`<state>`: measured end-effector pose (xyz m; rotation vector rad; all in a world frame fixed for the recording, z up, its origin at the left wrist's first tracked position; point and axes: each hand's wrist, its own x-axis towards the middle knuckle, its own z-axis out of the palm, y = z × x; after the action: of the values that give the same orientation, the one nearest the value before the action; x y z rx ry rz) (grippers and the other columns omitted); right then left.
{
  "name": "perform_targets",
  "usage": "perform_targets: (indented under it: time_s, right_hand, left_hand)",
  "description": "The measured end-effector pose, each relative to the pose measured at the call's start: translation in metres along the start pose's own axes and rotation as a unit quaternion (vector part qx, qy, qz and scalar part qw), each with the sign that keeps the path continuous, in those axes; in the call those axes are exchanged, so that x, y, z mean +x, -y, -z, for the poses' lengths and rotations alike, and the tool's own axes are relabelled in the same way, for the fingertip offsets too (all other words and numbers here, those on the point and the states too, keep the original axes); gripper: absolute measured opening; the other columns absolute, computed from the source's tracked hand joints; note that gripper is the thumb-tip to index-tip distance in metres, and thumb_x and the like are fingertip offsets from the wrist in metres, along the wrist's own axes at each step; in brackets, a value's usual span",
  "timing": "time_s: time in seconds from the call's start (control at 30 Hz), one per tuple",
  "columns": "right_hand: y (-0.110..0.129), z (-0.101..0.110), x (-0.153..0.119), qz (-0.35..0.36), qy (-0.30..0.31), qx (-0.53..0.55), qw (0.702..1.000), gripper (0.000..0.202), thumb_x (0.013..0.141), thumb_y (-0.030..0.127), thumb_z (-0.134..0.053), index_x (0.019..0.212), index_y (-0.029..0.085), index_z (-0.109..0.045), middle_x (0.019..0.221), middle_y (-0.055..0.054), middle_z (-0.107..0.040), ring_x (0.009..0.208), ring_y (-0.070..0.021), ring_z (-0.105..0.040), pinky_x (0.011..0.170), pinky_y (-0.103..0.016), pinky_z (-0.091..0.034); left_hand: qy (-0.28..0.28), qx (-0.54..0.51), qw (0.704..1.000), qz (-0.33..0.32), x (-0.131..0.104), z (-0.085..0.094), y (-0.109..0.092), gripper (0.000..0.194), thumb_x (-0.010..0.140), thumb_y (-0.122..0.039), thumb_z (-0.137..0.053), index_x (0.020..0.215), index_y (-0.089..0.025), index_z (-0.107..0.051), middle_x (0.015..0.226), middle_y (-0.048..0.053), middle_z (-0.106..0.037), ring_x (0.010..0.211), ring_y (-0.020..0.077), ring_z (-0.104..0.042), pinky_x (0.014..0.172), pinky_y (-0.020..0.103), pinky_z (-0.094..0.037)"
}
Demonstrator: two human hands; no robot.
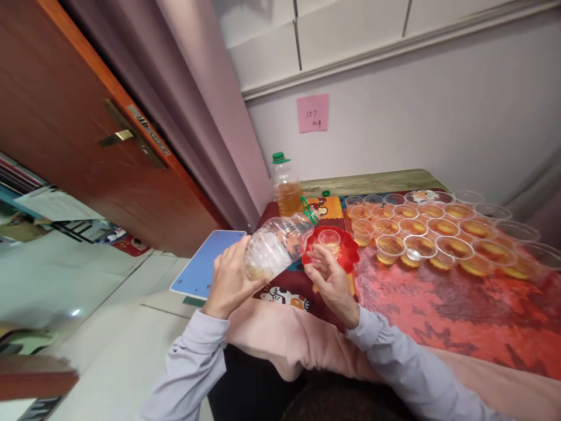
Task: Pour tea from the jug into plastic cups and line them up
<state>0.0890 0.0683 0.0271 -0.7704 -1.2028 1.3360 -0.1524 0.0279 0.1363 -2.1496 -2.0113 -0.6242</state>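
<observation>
My left hand (232, 275) is wrapped round the base end of a large clear plastic bottle (272, 245). The bottle is tilted, its neck with a green ring handle (310, 211) pointing right, towards a red scalloped dish (348, 251). A little pale liquid shows at its base. A clear plastic cup (329, 236) stands in the dish. Over the dish's near edge is my right hand (333, 286), its fingers bent and apart, close to the cup and the bottle's mouth; whether they touch the cup I cannot tell.
Several clear cups (414, 228) of amber liquid stand in rows on the red table cover (421, 310) at right. Behind the tilted bottle stands a green-capped bottle (287, 190) of amber liquid. A loose green cap (325, 193) lies nearby. A blue board (199, 263) lies left.
</observation>
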Motion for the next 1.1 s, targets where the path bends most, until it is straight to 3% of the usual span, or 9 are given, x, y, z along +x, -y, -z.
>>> perform_targets:
  time_s: [0.17,0.5,0.83,1.1]
  right_hand:
    - [-0.016,0.003,-0.004,0.003,0.029,0.036,0.999,0.078,0.091,0.050,-0.080,0.158,0.029,-0.047,0.139,-0.015,-0.066,0.102,-0.0227,-0.075,0.091,-0.042,-0.064]
    - [-0.014,0.004,-0.013,-0.028,0.073,0.049,0.996,0.087,0.089,0.047,-0.082,0.165,0.035,-0.041,0.152,-0.015,-0.059,0.106,-0.0241,-0.075,0.091,-0.043,-0.065]
    - [-0.017,0.003,-0.012,-0.069,0.075,0.096,0.990,0.092,0.087,0.048,-0.083,0.167,0.036,-0.038,0.154,-0.015,-0.055,0.106,-0.0241,-0.074,0.083,-0.039,-0.066]
    - [-0.017,0.002,-0.011,-0.076,0.073,0.121,0.987,0.090,0.088,0.047,-0.084,0.166,0.036,-0.040,0.154,-0.016,-0.056,0.104,-0.0225,-0.075,0.088,-0.040,-0.065]
  left_hand:
    - [0.049,0.054,0.997,-0.023,0.007,0.010,-0.014,0.098,0.073,-0.044,-0.085,0.158,-0.022,-0.041,0.153,0.018,-0.061,0.140,0.0390,-0.056,0.113,0.052,-0.040]
    - [0.114,0.158,0.980,-0.051,0.034,0.032,-0.035,0.093,0.075,-0.031,-0.082,0.157,-0.023,-0.041,0.150,0.018,-0.062,0.135,0.0395,-0.058,0.107,0.052,-0.041]
    - [0.115,0.206,0.969,-0.073,0.044,0.036,-0.043,0.094,0.072,-0.029,-0.085,0.155,-0.023,-0.042,0.139,0.018,-0.065,0.128,0.0399,-0.060,0.103,0.051,-0.042]
    - [0.118,0.230,0.963,-0.081,0.050,0.041,-0.054,0.097,0.072,-0.025,-0.085,0.158,-0.025,-0.040,0.137,0.018,-0.066,0.126,0.0403,-0.061,0.104,0.053,-0.041]
